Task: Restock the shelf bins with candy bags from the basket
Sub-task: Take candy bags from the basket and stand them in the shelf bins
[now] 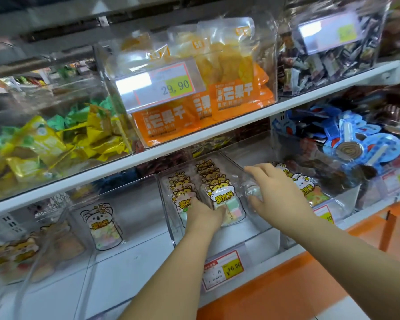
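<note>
A clear shelf bin (pixel 259 236) on the lower shelf holds two rows of candy bags (pixel 214 175) printed with a yellow cartoon cat. My left hand (pixel 202 214) is inside this bin, its fingers pressed against the front bags (pixel 222 196). My right hand (pixel 278 192) reaches over the bin's right wall, fingers curled round a small clear packet (pixel 252 189). More bags of the same kind with a white animal (pixel 306 184) lie in the bin to the right. The basket is out of sight.
The bin to the left holds a single koala-print candy bag (pixel 103 224). Above, bins hold orange dried-mango bags (pixel 233 98), yellow and green sweets (pixel 46 139) and dark wrapped sweets (pixel 333 54). Blue lollipop packs (pixel 360 144) fill the right bin. Price tags (pixel 223 270) hang on the bin fronts.
</note>
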`<state>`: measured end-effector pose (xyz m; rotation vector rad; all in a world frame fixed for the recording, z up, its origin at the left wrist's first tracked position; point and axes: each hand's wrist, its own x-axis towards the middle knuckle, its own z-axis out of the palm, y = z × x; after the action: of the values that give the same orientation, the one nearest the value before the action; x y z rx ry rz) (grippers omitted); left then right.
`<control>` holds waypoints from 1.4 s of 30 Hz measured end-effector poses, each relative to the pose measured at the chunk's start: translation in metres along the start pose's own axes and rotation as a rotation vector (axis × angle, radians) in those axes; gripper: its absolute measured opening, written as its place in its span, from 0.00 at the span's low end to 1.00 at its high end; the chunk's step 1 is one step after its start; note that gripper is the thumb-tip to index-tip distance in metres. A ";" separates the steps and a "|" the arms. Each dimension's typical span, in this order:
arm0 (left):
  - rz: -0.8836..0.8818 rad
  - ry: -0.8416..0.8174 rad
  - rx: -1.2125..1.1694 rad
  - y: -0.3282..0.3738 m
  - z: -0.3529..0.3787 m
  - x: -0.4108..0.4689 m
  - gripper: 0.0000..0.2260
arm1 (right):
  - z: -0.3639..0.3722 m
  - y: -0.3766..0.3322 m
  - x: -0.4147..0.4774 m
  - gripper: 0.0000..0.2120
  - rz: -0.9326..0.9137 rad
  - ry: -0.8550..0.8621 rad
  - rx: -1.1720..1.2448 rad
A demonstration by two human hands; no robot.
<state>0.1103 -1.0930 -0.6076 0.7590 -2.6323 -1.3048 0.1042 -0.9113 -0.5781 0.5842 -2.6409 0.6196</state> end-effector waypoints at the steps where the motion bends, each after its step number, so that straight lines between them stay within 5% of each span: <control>1: 0.045 0.012 -0.026 0.002 -0.005 -0.008 0.36 | -0.007 -0.003 -0.004 0.27 -0.027 0.029 0.007; 5: 0.314 0.062 -0.085 0.009 -0.032 -0.065 0.21 | -0.027 -0.027 -0.033 0.19 -0.098 0.047 0.033; 9: 0.452 -0.026 -0.190 -0.019 -0.067 -0.125 0.17 | -0.027 -0.058 -0.076 0.11 -0.131 0.012 0.139; 19: 0.171 0.010 -0.177 -0.211 -0.113 -0.207 0.09 | 0.041 -0.121 -0.168 0.11 -0.149 -0.359 0.145; 29: 0.056 -0.204 0.374 -0.355 -0.098 -0.250 0.22 | 0.137 -0.108 -0.243 0.11 -0.068 -0.811 -0.077; 34: -0.021 -0.355 0.515 -0.390 -0.083 -0.261 0.31 | 0.168 -0.102 -0.268 0.22 -0.056 -1.115 -0.186; 39: 0.036 -0.356 0.679 -0.398 -0.072 -0.269 0.30 | 0.183 -0.121 -0.272 0.22 -0.140 -0.904 -0.396; 42: 0.042 -0.336 0.665 -0.400 -0.070 -0.269 0.30 | 0.195 -0.142 -0.271 0.23 -0.167 -0.904 -0.206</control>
<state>0.5210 -1.2171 -0.8392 0.5690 -3.3801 -0.5573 0.3514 -1.0392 -0.8108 1.2259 -3.3399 -0.0073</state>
